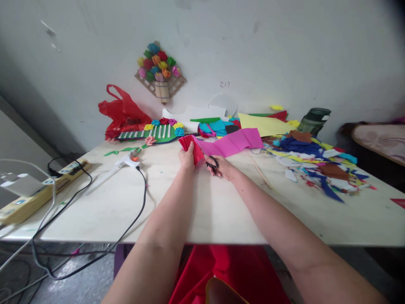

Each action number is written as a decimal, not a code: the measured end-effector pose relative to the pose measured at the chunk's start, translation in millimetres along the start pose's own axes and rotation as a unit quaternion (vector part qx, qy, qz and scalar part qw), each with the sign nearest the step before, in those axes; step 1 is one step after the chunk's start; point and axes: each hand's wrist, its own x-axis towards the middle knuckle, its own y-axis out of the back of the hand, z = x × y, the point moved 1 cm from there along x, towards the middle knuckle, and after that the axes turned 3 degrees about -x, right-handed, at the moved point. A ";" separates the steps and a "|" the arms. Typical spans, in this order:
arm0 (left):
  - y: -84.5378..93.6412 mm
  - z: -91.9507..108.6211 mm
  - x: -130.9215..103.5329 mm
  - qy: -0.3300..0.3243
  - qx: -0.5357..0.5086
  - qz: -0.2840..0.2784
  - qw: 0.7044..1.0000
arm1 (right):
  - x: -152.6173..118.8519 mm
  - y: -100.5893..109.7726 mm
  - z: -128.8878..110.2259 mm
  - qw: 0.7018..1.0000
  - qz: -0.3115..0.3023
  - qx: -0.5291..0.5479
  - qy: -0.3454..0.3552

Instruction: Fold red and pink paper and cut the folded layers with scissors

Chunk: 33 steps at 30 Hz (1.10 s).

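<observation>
My left hand [187,157] is closed on a folded piece of red paper [198,153], held up over the middle of the table. In my right hand [224,168] is a pair of scissors [212,164] with black handles, its blades pointing up and left at the red paper's right edge. Whether the blades are cutting through it I cannot tell. Just behind the scissors, a creased strip of pink paper [236,142] stretches off to the right. A thin wooden stick [262,172] lies to the right of my right hand.
A white glue gun [128,161] and its black cord lie at left, near a yellow power strip [47,192]. A red plastic bag [123,109] and a flower-decorated green craft [161,131] stand behind. Paper scraps [329,169] and a dark bottle [314,120] are at right.
</observation>
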 end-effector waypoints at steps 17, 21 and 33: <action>2.9 -5.9 8.4 0.007 0.000 0.002 1.000 | -4.6 -4.8 -4.6 1.000 0.017 0.002 -0.008; 3.6 -6.2 8.9 0.005 -0.003 -0.001 1.000 | -4.1 -2.2 -2.5 1.000 0.005 -0.005 0.006; 4.1 -3.6 8.2 0.015 0.007 0.012 1.000 | -13.3 -2.2 -10.9 1.000 0.014 -0.017 -0.010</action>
